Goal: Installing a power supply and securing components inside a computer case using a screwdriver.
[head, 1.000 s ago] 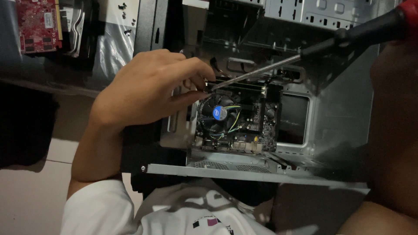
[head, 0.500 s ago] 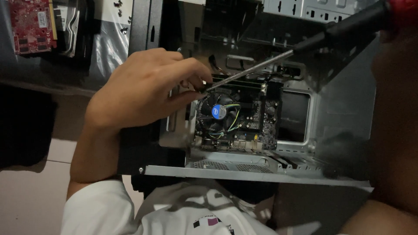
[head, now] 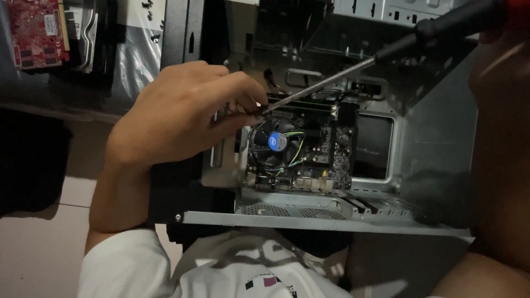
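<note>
An open grey computer case [head: 430, 143] lies in front of me with a motherboard [head: 326, 154] and a round black cooler fan [head: 273, 142] inside. My left hand [head: 182, 116] is curled over the case's left edge, its fingertips pinching the tip of a long screwdriver [head: 331, 80] just above the fan. My right hand [head: 502, 33] sits at the top right, wrapped round the screwdriver's black and red handle; most of that hand is out of frame. My right forearm runs down the right edge.
A red circuit card [head: 38, 33] and a metal drive [head: 88, 33] lie on a plastic sheet at top left. A dark object [head: 27, 165] sits at the left. Pale floor tiles show at bottom left. My white shirt fills the bottom.
The view has shifted slightly; the screwdriver handle has risen a little toward the top right. My left hand still holds the tip at the same spot.
</note>
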